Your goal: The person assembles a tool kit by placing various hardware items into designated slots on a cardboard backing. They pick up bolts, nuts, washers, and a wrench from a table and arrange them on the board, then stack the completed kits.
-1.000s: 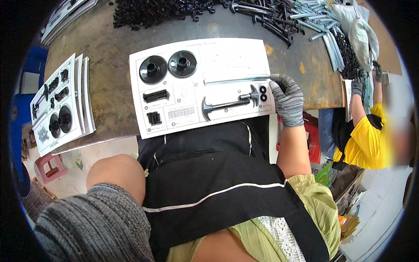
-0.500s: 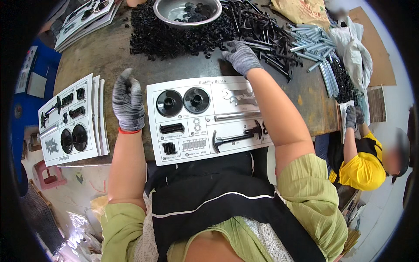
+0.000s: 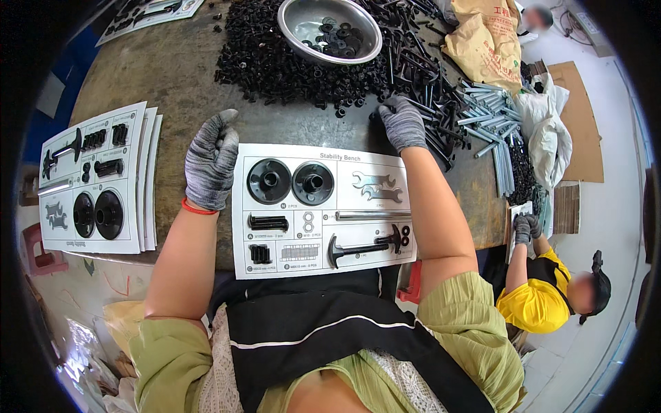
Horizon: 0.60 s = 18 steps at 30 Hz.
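Note:
In front of me lies a white parts card [image 3: 289, 148] with its lower edge at the table edge. It shows two black round discs [image 3: 269, 182], two wrenches [image 3: 377, 187], a silver tube [image 3: 372, 215], black bolts [image 3: 268, 223] and a black T-shaped handle [image 3: 361, 248]. Two of its sections show pale outlines only. My left hand [image 3: 210, 162], in a grey glove, is at the card's upper left corner, fingers loosely bent and apart, holding nothing visible. Beyond the card's upper right, my gloved right hand [image 3: 403, 125] has its fingers curled down beside the long black bolts [image 3: 437, 141]; its fingertips are hidden.
A metal bowl [image 3: 330, 34] of black washers sits on a heap of small black bolts [image 3: 275, 79]. Silver tubes [image 3: 504, 168] lie at right, near a brown paper bag [image 3: 489, 41]. Similar cards [image 3: 89, 179] stand at left. A person in yellow [image 3: 540, 292] works at far right.
My right hand has drawn back from the heap's edge, its fingers now more curled. My left hand has closed in on the card's corner. The whole view has shifted with my head.

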Each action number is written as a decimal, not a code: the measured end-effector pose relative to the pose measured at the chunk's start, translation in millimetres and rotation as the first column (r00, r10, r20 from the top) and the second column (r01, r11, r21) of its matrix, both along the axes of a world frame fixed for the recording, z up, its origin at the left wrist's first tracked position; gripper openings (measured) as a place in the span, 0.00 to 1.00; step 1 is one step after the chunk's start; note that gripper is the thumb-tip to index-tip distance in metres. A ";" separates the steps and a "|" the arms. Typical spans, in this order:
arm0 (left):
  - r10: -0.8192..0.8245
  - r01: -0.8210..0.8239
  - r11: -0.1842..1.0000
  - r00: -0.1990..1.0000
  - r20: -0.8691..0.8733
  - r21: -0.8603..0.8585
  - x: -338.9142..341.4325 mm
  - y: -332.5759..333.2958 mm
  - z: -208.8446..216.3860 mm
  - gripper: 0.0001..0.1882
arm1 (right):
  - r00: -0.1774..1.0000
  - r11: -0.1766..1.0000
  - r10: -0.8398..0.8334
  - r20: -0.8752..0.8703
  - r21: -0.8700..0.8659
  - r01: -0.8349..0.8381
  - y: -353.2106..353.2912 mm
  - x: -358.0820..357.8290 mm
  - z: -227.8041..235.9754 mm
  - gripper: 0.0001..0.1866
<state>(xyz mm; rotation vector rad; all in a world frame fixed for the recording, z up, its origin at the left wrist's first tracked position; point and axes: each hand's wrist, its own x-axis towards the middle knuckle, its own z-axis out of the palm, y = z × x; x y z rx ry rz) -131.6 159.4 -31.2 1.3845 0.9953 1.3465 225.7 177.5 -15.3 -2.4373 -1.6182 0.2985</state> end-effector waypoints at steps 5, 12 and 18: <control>0.008 0.000 0.996 0.996 0.091 -0.091 -1.4 0.3 1.7 0.15 | 0.994 0.999 0.006 0.107 -0.037 -0.002 26.8 -5.3 8.9 0.20; 0.009 -0.007 0.997 0.999 0.036 -0.071 -4.1 7.5 -3.9 0.15 | 0.975 0.963 0.196 -0.104 -0.170 -0.211 15.6 10.0 9.9 0.18; 0.006 -0.009 0.998 0.998 -0.055 -0.060 -3.3 4.2 -3.0 0.14 | 0.947 0.985 0.126 -0.295 -0.078 -0.155 14.4 25.7 -11.8 0.15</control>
